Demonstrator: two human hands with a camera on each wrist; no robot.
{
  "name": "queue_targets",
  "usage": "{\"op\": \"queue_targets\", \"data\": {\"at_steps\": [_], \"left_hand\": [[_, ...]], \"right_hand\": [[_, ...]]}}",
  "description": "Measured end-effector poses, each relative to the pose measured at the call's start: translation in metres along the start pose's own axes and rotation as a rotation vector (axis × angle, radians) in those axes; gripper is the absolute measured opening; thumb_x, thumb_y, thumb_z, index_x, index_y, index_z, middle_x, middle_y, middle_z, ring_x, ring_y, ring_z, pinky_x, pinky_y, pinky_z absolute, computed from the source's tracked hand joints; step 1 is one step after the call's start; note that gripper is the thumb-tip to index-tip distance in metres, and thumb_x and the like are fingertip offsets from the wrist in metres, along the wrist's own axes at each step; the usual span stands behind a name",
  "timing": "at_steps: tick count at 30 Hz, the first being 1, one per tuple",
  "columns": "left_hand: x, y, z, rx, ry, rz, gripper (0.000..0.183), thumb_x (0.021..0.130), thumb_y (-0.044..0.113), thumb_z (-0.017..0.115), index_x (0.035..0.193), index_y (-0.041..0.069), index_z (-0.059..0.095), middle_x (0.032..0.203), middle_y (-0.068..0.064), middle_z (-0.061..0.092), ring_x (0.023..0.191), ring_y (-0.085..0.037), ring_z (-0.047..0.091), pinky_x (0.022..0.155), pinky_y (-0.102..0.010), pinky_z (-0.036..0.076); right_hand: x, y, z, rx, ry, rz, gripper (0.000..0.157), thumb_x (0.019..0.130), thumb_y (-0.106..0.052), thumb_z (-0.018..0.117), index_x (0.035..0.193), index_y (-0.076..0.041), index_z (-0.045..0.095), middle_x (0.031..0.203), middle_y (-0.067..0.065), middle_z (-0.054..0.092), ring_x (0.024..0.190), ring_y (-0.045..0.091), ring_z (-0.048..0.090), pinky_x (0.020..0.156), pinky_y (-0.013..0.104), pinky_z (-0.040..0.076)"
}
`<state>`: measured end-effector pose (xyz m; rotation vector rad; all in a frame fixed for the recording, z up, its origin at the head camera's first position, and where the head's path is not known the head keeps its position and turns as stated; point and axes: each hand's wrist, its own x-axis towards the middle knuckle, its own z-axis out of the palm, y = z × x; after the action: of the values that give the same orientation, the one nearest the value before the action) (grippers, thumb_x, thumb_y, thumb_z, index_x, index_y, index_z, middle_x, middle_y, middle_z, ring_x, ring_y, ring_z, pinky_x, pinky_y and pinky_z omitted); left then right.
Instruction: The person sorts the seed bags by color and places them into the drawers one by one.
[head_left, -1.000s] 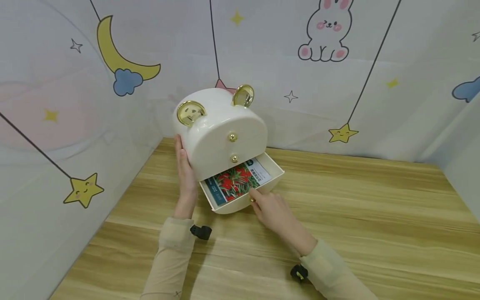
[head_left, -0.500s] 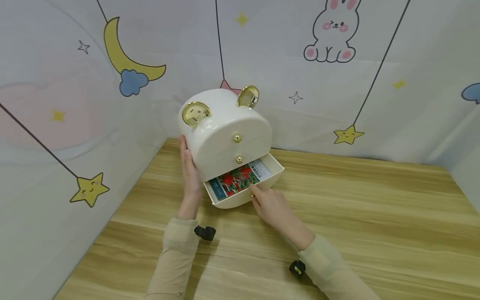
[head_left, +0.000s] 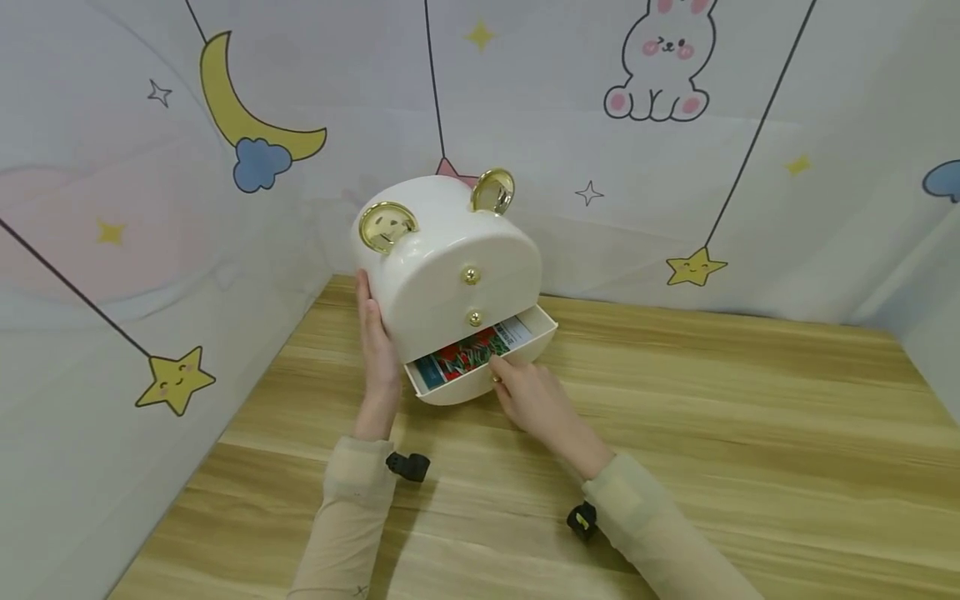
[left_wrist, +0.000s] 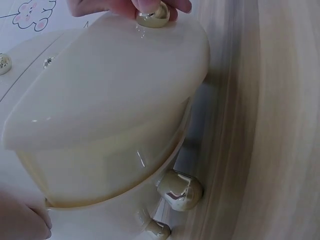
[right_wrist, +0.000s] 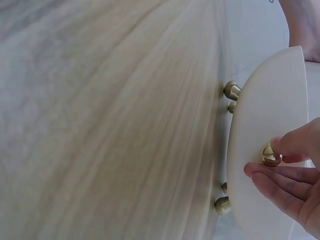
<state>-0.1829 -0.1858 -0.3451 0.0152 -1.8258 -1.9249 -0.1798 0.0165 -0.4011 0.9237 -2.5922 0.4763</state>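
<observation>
A white storage box (head_left: 427, 304) with gold bear ears and a rounded top stands on the table. Its bottom drawer (head_left: 453, 392) is pulled partly out. Inside lies a flat packet (head_left: 457, 358) printed with red flowers and green leaves, its far part covered by the box. My right hand (head_left: 536, 400) pinches the drawer's round gold knob (right_wrist: 270, 156) between thumb and fingers. Against the left side of the box lies my left hand (head_left: 380, 354), fingers extended along the wall; only a bit of that hand (left_wrist: 22, 217) shows in the left wrist view.
Short gold feet (left_wrist: 180, 191) hold the box above the wood-grain table (head_left: 712, 433). Two more gold knobs sit on the front panel, the upper one (head_left: 470, 275) above the other. A cloth backdrop (head_left: 570, 83) with cartoon prints rises close behind and to the left.
The bottom drawer has slid further into the box, so less of the packet shows. My right hand has moved inward with the knob. My left hand has stayed on the box's side.
</observation>
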Motion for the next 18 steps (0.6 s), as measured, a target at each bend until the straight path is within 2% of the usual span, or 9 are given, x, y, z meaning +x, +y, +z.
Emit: {"op": "queue_targets", "data": {"at_steps": [7, 18], "left_hand": [[0.0, -0.001, -0.001, -0.002, 0.003, -0.008, 0.049, 0.1, 0.026, 0.015, 0.148, 0.018, 0.007, 0.156, 0.005, 0.003, 0.144, -0.01, 0.0, 0.119, -0.032, 0.0], [0.0, -0.001, 0.0, -0.027, -0.006, 0.013, 0.05, 0.1, 0.023, 0.015, 0.148, 0.013, 0.006, 0.156, 0.001, 0.002, 0.144, -0.012, -0.001, 0.119, -0.032, -0.002]], "right_hand": [[0.005, 0.001, 0.002, 0.01, -0.01, 0.008, 0.013, 0.083, -0.014, 0.062, 0.083, -0.014, 0.05, 0.057, -0.005, 0.047, 0.046, 0.006, 0.038, 0.039, 0.017, 0.025], [0.013, 0.001, 0.006, 0.028, 0.003, 0.011, 0.011, 0.085, -0.013, 0.06, 0.08, -0.013, 0.05, 0.062, -0.004, 0.052, 0.046, 0.006, 0.04, 0.04, 0.016, 0.029]]}}
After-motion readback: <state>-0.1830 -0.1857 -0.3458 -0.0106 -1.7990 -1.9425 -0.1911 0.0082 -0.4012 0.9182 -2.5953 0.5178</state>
